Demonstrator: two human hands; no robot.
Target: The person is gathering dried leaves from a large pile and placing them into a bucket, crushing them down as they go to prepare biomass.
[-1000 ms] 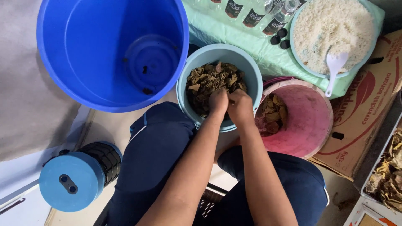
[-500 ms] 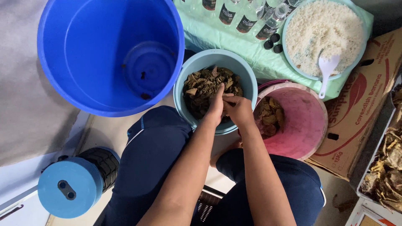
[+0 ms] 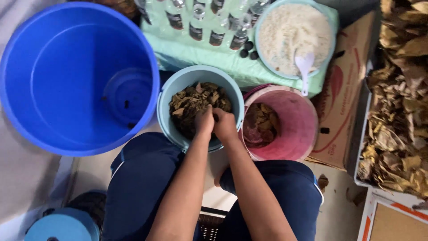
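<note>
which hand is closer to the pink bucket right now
Right. The right hand is in the light blue bucket on the side next to the pink bucket; the left hand is beside it, farther away.

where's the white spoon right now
In the head view, upper right: the white spoon lies in the bowl of white grains, its handle over the rim toward the pink bucket.

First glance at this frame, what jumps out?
The big blue tub fills the upper left, with a lid lying inside it. At centre, the left hand and right hand press side by side into dried brown leaves in a light-blue bucket. To its right stands a pink bucket holding a few leaves, and above that a bowl of white grains with a white spoon.
</note>
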